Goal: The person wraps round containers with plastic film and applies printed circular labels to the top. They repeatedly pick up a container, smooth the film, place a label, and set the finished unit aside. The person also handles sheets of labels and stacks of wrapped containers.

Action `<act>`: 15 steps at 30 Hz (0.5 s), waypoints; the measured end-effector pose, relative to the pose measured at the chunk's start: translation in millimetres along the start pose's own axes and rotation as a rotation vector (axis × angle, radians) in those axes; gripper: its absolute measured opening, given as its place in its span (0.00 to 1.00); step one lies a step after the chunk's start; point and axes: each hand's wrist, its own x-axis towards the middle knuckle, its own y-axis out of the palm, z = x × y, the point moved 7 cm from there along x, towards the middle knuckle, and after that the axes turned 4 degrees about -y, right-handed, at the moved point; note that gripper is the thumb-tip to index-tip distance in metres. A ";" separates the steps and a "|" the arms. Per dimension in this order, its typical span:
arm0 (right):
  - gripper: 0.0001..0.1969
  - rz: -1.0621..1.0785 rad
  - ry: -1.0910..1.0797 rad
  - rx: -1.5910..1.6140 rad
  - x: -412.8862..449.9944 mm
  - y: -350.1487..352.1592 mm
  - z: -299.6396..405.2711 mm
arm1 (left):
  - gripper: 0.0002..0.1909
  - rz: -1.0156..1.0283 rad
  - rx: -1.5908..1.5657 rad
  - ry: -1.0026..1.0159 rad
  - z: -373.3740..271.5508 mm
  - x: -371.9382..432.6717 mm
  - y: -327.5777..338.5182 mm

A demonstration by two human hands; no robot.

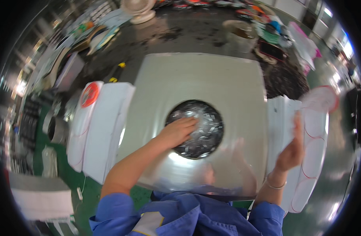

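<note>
A broad, shiny metal panel (198, 76) lies before me with a round opening in its middle. Small glinting pieces (207, 132) fill the dark opening, too blurred to name exactly. My left hand (179, 131) reaches over the opening's left rim, fingertips at the pieces; whether it grips any is hidden. Off the panel's right side, my right hand (291, 150) is raised and motion-blurred above a white holder (314, 153) marked with red arcs. Just beyond its fingertips is a clear, red-rimmed disc (319, 98), and I cannot tell if the hand holds it.
Left of the panel stands a white holder (106, 124) with a red round piece (90, 94) at its far end. Behind are a translucent bucket (241, 35), a phone (271, 50), a yellow-and-black tool (117, 72), a fan (137, 8) and a dark heap (283, 79).
</note>
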 end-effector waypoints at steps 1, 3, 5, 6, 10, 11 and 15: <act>0.08 0.173 -0.053 0.277 -0.5 55.5 33.8 | 0.23 -0.024 0.021 0.013 0.3 -2.1 -0.4; 0.07 0.445 -0.279 0.097 -23.4 108.0 69.6 | 0.23 -0.027 -0.045 0.008 3.4 -7.3 -3.3; 0.08 0.556 -0.323 0.135 -51.6 138.1 84.4 | 0.22 -0.002 -0.158 -0.052 0.8 -3.9 -11.2; 0.10 0.713 -0.303 0.178 -72.6 149.9 83.4 | 0.21 -0.059 -0.462 -0.193 3.6 -5.2 -20.1; 0.20 1.091 -0.039 0.349 -99.9 168.3 88.2 | 0.21 0.038 -0.836 -0.498 19.6 -16.3 -6.6; 0.23 1.124 0.070 0.384 -96.9 170.0 88.1 | 0.21 0.023 -0.922 -0.537 22.1 -17.5 -4.2; 0.32 1.182 0.043 0.164 -90.5 218.4 79.9 | 0.21 -0.137 -0.923 -0.362 24.2 -21.2 -3.1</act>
